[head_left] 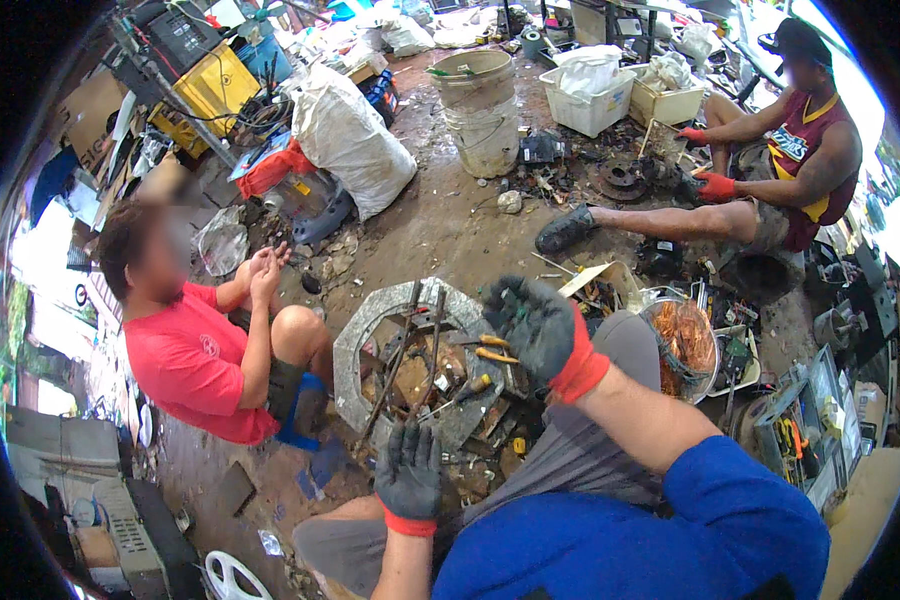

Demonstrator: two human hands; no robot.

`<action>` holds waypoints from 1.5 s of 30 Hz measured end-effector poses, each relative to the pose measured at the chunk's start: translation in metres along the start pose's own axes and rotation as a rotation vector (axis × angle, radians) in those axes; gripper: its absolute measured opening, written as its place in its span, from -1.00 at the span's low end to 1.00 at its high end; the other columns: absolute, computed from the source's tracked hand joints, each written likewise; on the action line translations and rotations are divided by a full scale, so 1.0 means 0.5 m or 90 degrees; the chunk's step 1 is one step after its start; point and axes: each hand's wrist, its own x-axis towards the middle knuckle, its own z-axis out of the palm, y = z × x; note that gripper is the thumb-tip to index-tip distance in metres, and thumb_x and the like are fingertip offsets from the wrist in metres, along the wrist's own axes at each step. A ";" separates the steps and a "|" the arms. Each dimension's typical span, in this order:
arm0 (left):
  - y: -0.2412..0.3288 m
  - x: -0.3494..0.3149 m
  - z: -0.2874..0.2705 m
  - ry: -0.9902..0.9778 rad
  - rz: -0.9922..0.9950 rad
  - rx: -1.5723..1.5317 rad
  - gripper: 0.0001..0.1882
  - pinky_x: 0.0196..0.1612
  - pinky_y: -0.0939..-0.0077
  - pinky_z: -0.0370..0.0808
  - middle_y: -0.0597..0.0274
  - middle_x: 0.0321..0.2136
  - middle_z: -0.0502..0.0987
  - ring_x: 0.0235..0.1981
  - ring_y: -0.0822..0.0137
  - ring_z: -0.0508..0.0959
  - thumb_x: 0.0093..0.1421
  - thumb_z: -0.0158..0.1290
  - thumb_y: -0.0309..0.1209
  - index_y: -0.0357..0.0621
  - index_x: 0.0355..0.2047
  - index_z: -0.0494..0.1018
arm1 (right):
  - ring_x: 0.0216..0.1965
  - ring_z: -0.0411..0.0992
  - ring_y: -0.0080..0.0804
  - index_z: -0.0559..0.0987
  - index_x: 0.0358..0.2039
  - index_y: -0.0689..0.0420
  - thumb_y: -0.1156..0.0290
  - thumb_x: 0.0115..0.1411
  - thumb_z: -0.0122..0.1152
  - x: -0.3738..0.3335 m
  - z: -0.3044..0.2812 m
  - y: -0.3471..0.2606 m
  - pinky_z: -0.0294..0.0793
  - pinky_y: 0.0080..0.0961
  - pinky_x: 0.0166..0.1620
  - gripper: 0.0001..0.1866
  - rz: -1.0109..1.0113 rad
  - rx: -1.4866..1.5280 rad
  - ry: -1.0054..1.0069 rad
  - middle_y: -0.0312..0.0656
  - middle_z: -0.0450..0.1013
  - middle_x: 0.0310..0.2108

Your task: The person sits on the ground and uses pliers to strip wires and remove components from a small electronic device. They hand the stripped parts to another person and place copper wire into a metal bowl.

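My left hand (410, 475), in a dark grey glove with a red cuff, is palm up at the lower middle, fingers stretched out and nothing in it. Higher and to the right, my right hand (530, 322) wears a matching glove; its palm is turned up, fingers loosely bent and apart, holding nothing. Between them lies a grey octagonal frame (353, 345). Two rusty metal rods (398, 350) rest across it, their near ends close to my left fingertips. Pliers with orange handles (496, 355) lie just below my right hand, near a yellow-and-black screwdriver (473, 388).
A person in a red shirt (195, 365) sits at left, hands together. Another person (805, 150) in red gloves works on metal parts at far right. A basin of copper wire (682, 340) stands by my right knee. Stacked buckets (480, 125) and a white sack (350, 140) stand beyond.
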 end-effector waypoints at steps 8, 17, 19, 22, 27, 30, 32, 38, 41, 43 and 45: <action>0.023 -0.021 0.009 0.133 -0.014 -0.009 -0.52 0.35 -0.04 0.24 -0.02 0.18 0.45 0.26 -0.03 0.37 0.41 -0.17 -0.19 -0.18 0.21 0.38 | -0.15 0.52 -0.18 0.58 -0.24 0.21 0.35 0.32 0.02 0.379 0.054 -0.170 0.52 -0.18 0.07 -0.77 -0.086 0.014 -0.145 -0.13 0.56 -0.26; 0.055 0.061 0.069 0.101 -0.031 0.023 -0.54 0.33 -0.06 0.26 0.02 0.12 0.51 0.22 -0.01 0.41 0.39 -0.13 -0.14 -0.15 0.14 0.44 | 0.04 0.49 -0.19 0.57 0.02 -0.04 -0.04 0.27 0.01 0.989 0.355 -0.712 0.42 -0.26 0.16 -0.53 -0.533 -1.729 0.277 -0.13 0.52 0.05; 0.061 0.031 0.076 0.211 0.010 0.027 -0.55 0.33 -0.07 0.28 0.04 0.09 0.53 0.19 -0.01 0.44 0.40 -0.13 -0.15 -0.15 0.12 0.46 | -0.04 0.51 -0.14 0.59 -0.06 -0.06 0.01 0.31 -0.06 1.009 0.197 -0.563 0.46 -0.21 0.11 -0.60 -0.518 -1.669 -0.037 -0.21 0.55 -0.09; 0.057 0.026 0.025 0.262 -0.023 -0.003 -0.54 0.30 -0.07 0.31 0.06 0.09 0.53 0.17 0.00 0.46 0.39 -0.11 -0.13 -0.14 0.14 0.44 | -0.17 0.53 -0.10 0.60 -0.14 0.04 0.23 0.39 -0.16 0.904 0.025 -0.513 0.54 -0.09 -0.01 -0.66 -0.281 -0.486 0.030 -0.17 0.57 -0.30; 0.058 0.029 -0.007 0.290 -0.015 0.059 -0.60 0.25 -0.02 0.37 0.12 0.04 0.56 0.07 0.07 0.53 0.39 -0.06 -0.19 -0.09 0.14 0.43 | -0.31 0.49 -0.38 0.60 -0.21 0.11 0.35 0.31 0.01 0.535 -0.249 -0.384 0.51 -0.38 -0.21 -0.79 0.127 -0.341 0.041 -0.23 0.54 -0.32; 0.071 0.032 -0.012 0.254 -0.046 0.144 -0.61 0.15 0.07 0.45 0.13 0.01 0.56 0.03 0.15 0.54 0.36 -0.01 -0.25 -0.05 0.16 0.42 | -0.36 0.42 -0.41 0.59 -0.22 0.11 0.34 0.31 0.02 0.246 -0.381 -0.403 0.47 -0.37 -0.20 -0.80 -0.121 -0.593 0.238 -0.28 0.49 -0.37; 0.061 0.051 -0.004 0.226 -0.045 0.222 -0.60 0.05 0.14 0.50 0.17 -0.04 0.56 -0.04 0.20 0.54 0.35 0.00 -0.27 -0.03 0.17 0.41 | -0.40 0.45 -0.49 0.57 -0.14 0.04 0.25 0.29 0.14 0.070 -0.469 -0.430 0.48 -0.43 -0.33 -0.79 -0.123 -0.459 0.343 -0.31 0.49 -0.38; -0.004 0.094 0.039 0.219 -0.010 0.630 -0.51 -0.13 0.30 0.49 0.32 -0.35 0.50 -0.32 0.35 0.48 0.36 0.02 -0.16 -0.07 0.23 0.32 | -0.31 0.50 -0.38 0.62 -0.22 0.14 0.26 0.22 0.23 -0.150 -0.601 -0.341 0.51 -0.38 -0.24 -0.77 -0.485 -0.488 0.763 -0.23 0.55 -0.29; -0.052 0.124 0.025 0.148 0.014 0.630 -0.60 -0.16 0.36 0.53 0.21 -0.18 0.54 -0.23 0.30 0.53 0.39 -0.04 -0.24 -0.21 0.12 0.42 | -0.29 0.51 -0.32 0.59 -0.18 0.22 0.33 0.24 0.22 -0.156 -0.608 -0.316 0.48 -0.34 -0.16 -0.76 -0.581 -0.604 0.938 -0.16 0.57 -0.24; -0.064 0.152 -0.006 0.119 0.068 0.678 -0.60 0.05 0.27 0.49 0.11 -0.02 0.52 -0.05 0.23 0.54 0.40 -0.04 -0.24 -0.24 0.13 0.41 | -0.22 0.55 -0.18 0.58 -0.19 0.29 0.30 0.23 0.20 -0.155 -0.555 -0.262 0.48 -0.25 -0.10 -0.71 -0.486 -0.673 0.924 -0.01 0.59 -0.26; -0.116 0.187 0.032 0.055 0.113 0.709 -0.58 0.09 0.27 0.46 0.11 0.01 0.50 -0.03 0.23 0.52 0.40 -0.03 -0.23 -0.25 0.14 0.40 | -0.12 0.55 0.07 0.58 -0.09 0.25 0.13 0.21 0.22 -0.172 -0.574 -0.238 0.50 -0.18 -0.04 -0.56 -0.521 -0.850 0.883 0.11 0.58 -0.19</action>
